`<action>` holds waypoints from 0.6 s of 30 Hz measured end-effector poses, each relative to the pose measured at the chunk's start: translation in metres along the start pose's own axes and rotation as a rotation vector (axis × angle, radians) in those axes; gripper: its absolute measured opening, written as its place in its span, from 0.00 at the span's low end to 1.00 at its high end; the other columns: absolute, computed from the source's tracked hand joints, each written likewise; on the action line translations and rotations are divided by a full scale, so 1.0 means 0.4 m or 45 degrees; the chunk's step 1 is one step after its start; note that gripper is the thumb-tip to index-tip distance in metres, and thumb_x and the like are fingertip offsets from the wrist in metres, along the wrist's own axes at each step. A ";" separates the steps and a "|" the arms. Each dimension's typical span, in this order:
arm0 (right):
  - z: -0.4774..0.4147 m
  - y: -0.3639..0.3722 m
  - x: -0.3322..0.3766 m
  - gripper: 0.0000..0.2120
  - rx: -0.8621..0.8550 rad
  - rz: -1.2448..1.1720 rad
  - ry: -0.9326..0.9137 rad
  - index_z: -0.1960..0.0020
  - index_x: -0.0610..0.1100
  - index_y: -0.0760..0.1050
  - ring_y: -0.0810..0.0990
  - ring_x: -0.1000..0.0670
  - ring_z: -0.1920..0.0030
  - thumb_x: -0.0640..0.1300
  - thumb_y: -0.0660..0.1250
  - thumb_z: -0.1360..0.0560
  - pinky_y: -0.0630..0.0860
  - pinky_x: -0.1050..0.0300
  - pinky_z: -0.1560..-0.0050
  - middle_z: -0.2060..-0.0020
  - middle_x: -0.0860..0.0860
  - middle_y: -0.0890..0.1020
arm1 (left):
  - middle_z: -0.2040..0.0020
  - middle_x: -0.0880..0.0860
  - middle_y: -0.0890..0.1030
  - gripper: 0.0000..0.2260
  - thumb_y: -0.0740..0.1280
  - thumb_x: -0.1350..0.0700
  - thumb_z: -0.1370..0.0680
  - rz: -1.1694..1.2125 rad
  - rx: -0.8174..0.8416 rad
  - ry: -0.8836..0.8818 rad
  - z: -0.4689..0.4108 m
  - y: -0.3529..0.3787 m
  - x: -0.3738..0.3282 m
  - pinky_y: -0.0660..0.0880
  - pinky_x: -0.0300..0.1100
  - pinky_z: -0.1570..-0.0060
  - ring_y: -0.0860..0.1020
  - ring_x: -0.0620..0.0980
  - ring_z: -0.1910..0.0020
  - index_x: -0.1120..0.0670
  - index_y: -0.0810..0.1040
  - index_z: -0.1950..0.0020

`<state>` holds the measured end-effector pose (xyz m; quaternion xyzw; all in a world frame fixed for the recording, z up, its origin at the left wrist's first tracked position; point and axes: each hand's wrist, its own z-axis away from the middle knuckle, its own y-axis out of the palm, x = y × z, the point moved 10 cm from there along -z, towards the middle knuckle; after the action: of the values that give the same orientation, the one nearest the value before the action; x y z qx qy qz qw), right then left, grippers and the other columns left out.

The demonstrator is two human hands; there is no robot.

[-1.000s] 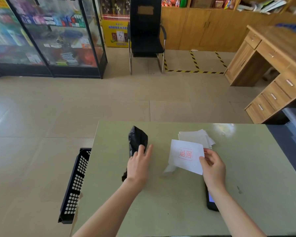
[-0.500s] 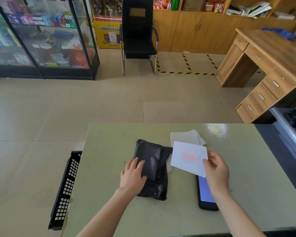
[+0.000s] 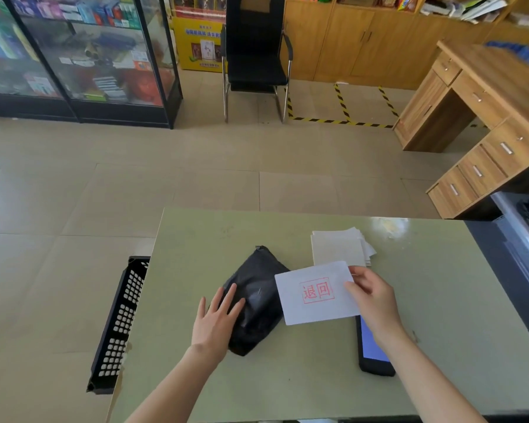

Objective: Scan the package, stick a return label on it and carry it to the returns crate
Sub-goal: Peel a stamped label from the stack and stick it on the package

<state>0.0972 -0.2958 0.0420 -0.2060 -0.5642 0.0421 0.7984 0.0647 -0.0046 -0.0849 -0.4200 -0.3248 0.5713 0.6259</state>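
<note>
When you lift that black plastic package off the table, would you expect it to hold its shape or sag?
The black plastic package will probably sag: its film is wrinkled and lies in a soft, uneven lump. It looks light, since the left hand resting flat on it barely dents it. The glossy film may be a little slippery, so a pinch at one edge seems wiser.

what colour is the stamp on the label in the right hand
Red: a boxed stamp on the white label, held by the right hand. The head view, the only one, shows it clearly.

both forearms are bare, with no sleeve edge in view. the left hand (image 3: 216, 323) and right hand (image 3: 376, 303), either side of the black package (image 3: 257, 303), wear no gloves, rings or watch.
</note>
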 end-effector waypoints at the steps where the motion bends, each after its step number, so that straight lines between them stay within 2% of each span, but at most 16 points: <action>1: 0.001 0.011 0.006 0.13 0.017 0.000 -0.003 0.51 0.49 0.77 0.83 0.48 0.53 0.33 0.63 0.26 0.77 0.53 0.54 0.54 0.50 0.85 | 0.19 0.50 0.39 0.37 0.68 0.60 0.24 -0.057 -0.041 0.044 0.007 -0.016 0.019 0.47 0.58 0.23 0.42 0.54 0.20 0.48 0.52 0.21; 2: 0.001 0.022 0.011 0.13 0.028 -0.001 -0.009 0.51 0.49 0.77 0.83 0.48 0.53 0.33 0.62 0.26 0.77 0.52 0.53 0.54 0.49 0.85 | 0.19 0.52 0.45 0.36 0.72 0.60 0.27 -0.097 -0.124 0.111 0.014 -0.041 0.031 0.50 0.59 0.24 0.47 0.56 0.20 0.49 0.60 0.23; 3: 0.002 0.031 0.016 0.13 0.035 -0.001 -0.016 0.51 0.49 0.77 0.83 0.47 0.54 0.32 0.62 0.26 0.77 0.52 0.53 0.54 0.49 0.85 | 0.20 0.55 0.56 0.34 0.77 0.59 0.33 -0.118 -0.212 0.166 0.020 -0.069 0.040 0.58 0.59 0.26 0.56 0.58 0.22 0.51 0.71 0.29; 4: 0.004 0.040 0.019 0.13 0.042 0.001 -0.024 0.52 0.49 0.77 0.82 0.47 0.54 0.32 0.62 0.26 0.77 0.52 0.53 0.54 0.49 0.85 | 0.25 0.57 0.67 0.29 0.81 0.59 0.40 -0.102 -0.319 0.174 0.021 -0.092 0.056 0.68 0.59 0.32 0.67 0.60 0.27 0.51 0.80 0.40; 5: 0.006 0.048 0.021 0.13 0.051 0.001 -0.028 0.52 0.50 0.77 0.82 0.47 0.54 0.32 0.63 0.26 0.77 0.53 0.54 0.54 0.48 0.85 | 0.30 0.57 0.75 0.25 0.82 0.60 0.43 -0.036 -0.413 0.148 0.023 -0.106 0.073 0.74 0.58 0.37 0.75 0.60 0.32 0.51 0.84 0.48; 6: 0.008 0.056 0.020 0.13 0.058 -0.003 -0.029 0.53 0.50 0.77 0.82 0.47 0.55 0.32 0.63 0.26 0.77 0.54 0.55 0.54 0.48 0.85 | 0.33 0.57 0.78 0.21 0.80 0.61 0.40 0.090 -0.466 0.071 0.025 -0.112 0.093 0.76 0.57 0.40 0.78 0.61 0.36 0.52 0.84 0.48; 8: 0.012 0.069 0.013 0.13 0.065 -0.008 -0.013 0.53 0.51 0.77 0.82 0.47 0.55 0.32 0.63 0.26 0.76 0.55 0.57 0.54 0.47 0.85 | 0.29 0.56 0.73 0.23 0.73 0.56 0.29 0.369 -0.423 -0.086 0.026 -0.087 0.100 0.72 0.56 0.37 0.74 0.61 0.33 0.51 0.77 0.34; 10: 0.016 0.080 0.003 0.14 0.071 -0.016 0.011 0.53 0.51 0.77 0.82 0.47 0.55 0.32 0.63 0.25 0.75 0.56 0.58 0.53 0.47 0.85 | 0.21 0.55 0.58 0.30 0.66 0.46 0.23 0.398 -0.238 -0.114 0.023 -0.021 0.055 0.61 0.59 0.29 0.58 0.61 0.23 0.44 0.60 0.23; 12: 0.015 0.084 -0.005 0.14 0.072 -0.015 0.025 0.51 0.50 0.78 0.82 0.47 0.54 0.32 0.62 0.26 0.75 0.57 0.59 0.53 0.47 0.85 | 0.19 0.54 0.40 0.35 0.64 0.45 0.23 0.245 -0.019 -0.051 0.028 0.038 0.006 0.49 0.65 0.27 0.42 0.62 0.21 0.39 0.46 0.22; 14: 0.010 0.083 -0.010 0.13 0.063 0.004 0.034 0.50 0.49 0.78 0.82 0.48 0.54 0.32 0.62 0.26 0.74 0.58 0.60 0.53 0.47 0.85 | 0.22 0.54 0.31 0.39 0.65 0.46 0.23 0.095 0.014 0.028 0.033 0.058 -0.023 0.43 0.68 0.28 0.35 0.64 0.23 0.38 0.40 0.23; 16: 0.006 0.083 -0.015 0.14 0.058 0.015 0.041 0.50 0.49 0.78 0.82 0.47 0.54 0.32 0.62 0.26 0.75 0.57 0.59 0.53 0.47 0.85 | 0.24 0.55 0.28 0.43 0.67 0.45 0.24 0.011 -0.005 0.102 0.028 0.071 -0.031 0.39 0.69 0.29 0.33 0.64 0.24 0.37 0.36 0.24; 18: 0.005 0.087 -0.018 0.14 0.058 0.027 0.050 0.50 0.49 0.78 0.82 0.49 0.55 0.32 0.62 0.26 0.75 0.59 0.61 0.54 0.49 0.85 | 0.21 0.55 0.33 0.45 0.69 0.44 0.26 -0.016 -0.037 0.162 0.014 0.073 -0.027 0.36 0.68 0.30 0.35 0.64 0.23 0.36 0.34 0.27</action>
<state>0.0984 -0.2658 0.0233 -0.1944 -0.5450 0.0595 0.8134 0.0454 -0.0144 -0.1080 -0.4623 -0.2952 0.5349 0.6427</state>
